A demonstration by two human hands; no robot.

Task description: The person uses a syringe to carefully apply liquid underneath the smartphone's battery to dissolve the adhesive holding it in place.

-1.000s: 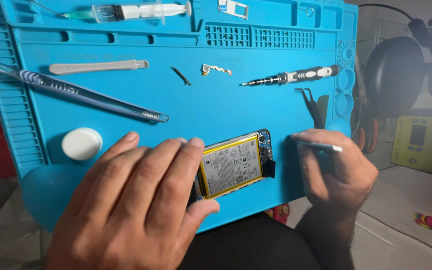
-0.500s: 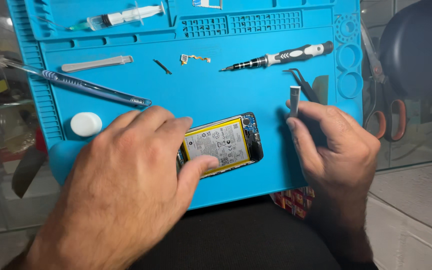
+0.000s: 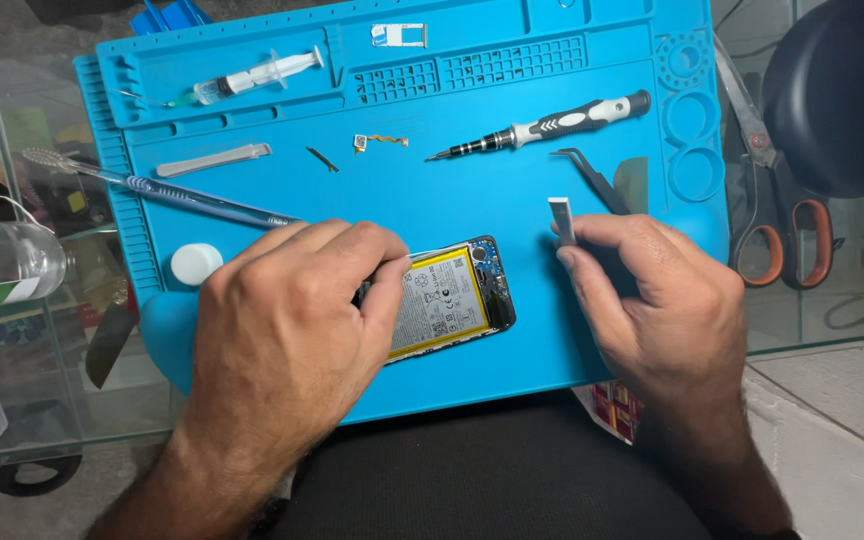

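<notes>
Head view: the left hand (image 3: 287, 335) lies flat, fingers together, on the open phone (image 3: 452, 300) with its yellow battery. The right hand (image 3: 652, 300) pinches a small flat tool (image 3: 561, 220).

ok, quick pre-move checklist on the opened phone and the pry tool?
1. Left hand pinning the opened phone to the blue mat: ok.
2. Right hand gripping the flat pry tool: ok.
3. Tool tip at the phone: not ok, it is lifted off to the right.
4. Yellow battery exposed: ok.
5. Battery connector detached: cannot tell.
6. Screwdriver and tweezers lying clear of the phone: ok.
</notes>
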